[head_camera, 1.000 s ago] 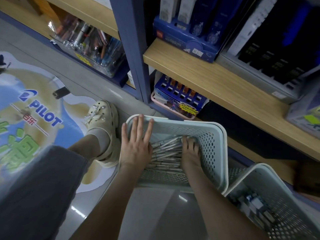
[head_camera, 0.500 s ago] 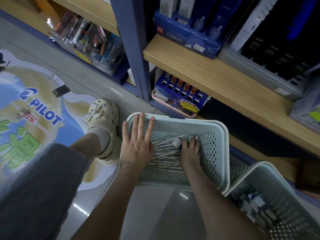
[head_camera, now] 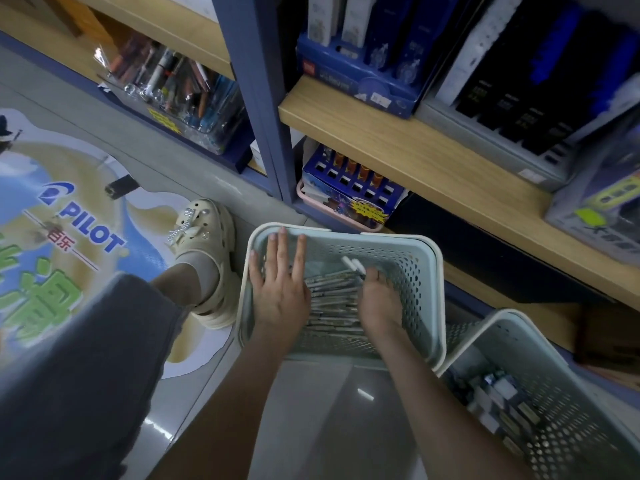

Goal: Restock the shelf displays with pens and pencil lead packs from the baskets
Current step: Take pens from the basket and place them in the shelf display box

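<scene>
White-capped pens (head_camera: 353, 265) are now gripped by the right hand (head_camera: 379, 299) and lifted from the pen pile (head_camera: 332, 303) in the green basket (head_camera: 434, 271); the left hand (head_camera: 280, 292) is kept flat, fingers straight, at its left wall.

A cream clog (head_camera: 204, 251) stands just left of the left hand (head_camera: 280, 289). Farther left lies a Pilot floor sticker (head_camera: 69, 230).

dim, soft focus, warped edges
</scene>
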The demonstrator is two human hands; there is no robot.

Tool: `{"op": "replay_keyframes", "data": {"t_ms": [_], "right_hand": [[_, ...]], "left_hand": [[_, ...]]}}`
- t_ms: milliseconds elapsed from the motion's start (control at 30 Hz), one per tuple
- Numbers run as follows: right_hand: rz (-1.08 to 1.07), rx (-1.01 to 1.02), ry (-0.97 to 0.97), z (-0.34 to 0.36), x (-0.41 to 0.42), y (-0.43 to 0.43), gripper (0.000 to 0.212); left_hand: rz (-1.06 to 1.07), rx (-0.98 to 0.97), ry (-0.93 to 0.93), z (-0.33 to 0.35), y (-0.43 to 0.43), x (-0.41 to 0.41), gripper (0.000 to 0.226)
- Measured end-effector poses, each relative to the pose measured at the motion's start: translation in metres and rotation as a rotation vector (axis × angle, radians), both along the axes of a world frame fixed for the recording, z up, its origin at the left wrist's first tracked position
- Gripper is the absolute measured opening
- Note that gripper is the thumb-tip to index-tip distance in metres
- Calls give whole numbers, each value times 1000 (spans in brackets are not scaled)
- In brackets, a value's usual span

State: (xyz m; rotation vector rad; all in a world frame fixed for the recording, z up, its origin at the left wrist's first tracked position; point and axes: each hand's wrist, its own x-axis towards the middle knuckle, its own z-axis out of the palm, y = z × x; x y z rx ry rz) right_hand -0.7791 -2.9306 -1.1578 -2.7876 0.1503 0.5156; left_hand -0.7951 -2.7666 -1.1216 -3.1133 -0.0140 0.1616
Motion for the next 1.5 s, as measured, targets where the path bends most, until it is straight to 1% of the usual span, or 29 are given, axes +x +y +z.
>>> {"op": "replay_keyframes", "data": {"t_ms": [33,100,200,267,333,400,500,567,633,733,800,933,1033,1100,1167,1233,1333,1367,1433,1500], "right_hand": [[6,50,-46,12,-2,-2,31],[-21,131,-122,39,-11,-8,35],[-133,229,-285,77,-32,-30,38],[-189,252,-382,96,-55,-52,39],[-263,284,-412,104,-85,-80,38],[-351,290,-380,102,-117,-116,36],[-422,180,-301,78,-166,-167,30],[-405,111,-111,53,-195,-191,32],[-332,30,104,34,-214,-206,41],[-270,3,263,18,-219,-219,54],[-263,22,307,16,-211,-222,58],[-243,-89,333,9,-207,-223,60],[-244,-126,348,10,-207,-218,59],[-282,-128,305,16,-201,-212,55],[-341,-103,170,28,-189,-204,53],[-380,-50,-28,46,-169,-187,50],[-389,93,-271,80,-132,-145,46],[-371,151,-315,90,-120,-127,45],[-305,245,-330,103,-96,-89,47],[-209,285,-285,104,-74,-52,52]], "left_hand": [[-11,-7,20,6,-8,-3,87],[-115,-21,57,16,-32,-10,84],[-280,-146,38,29,-75,-21,83],[-381,-230,46,32,-102,-32,75],[-513,-283,49,34,-123,-46,60],[-677,-274,47,30,-137,-62,54],[-936,-159,0,21,-142,-80,51],[-1024,-88,-12,20,-144,-85,52],[-1061,-54,4,21,-149,-86,55],[-1100,-33,61,16,-157,-86,58],[-1110,-33,69,12,-159,-86,57],[-1116,-52,49,9,-159,-85,55],[-1109,-61,44,8,-160,-86,55],[-1106,-80,39,9,-159,-86,55],[-1087,-128,26,13,-157,-86,55],[-992,-200,8,20,-151,-83,54],[-739,-297,-44,27,-126,-66,51],[-657,-318,-65,27,-113,-59,48],[-489,-316,-89,25,-82,-42,45],[-334,-227,-46,27,-49,-27,50]]}}
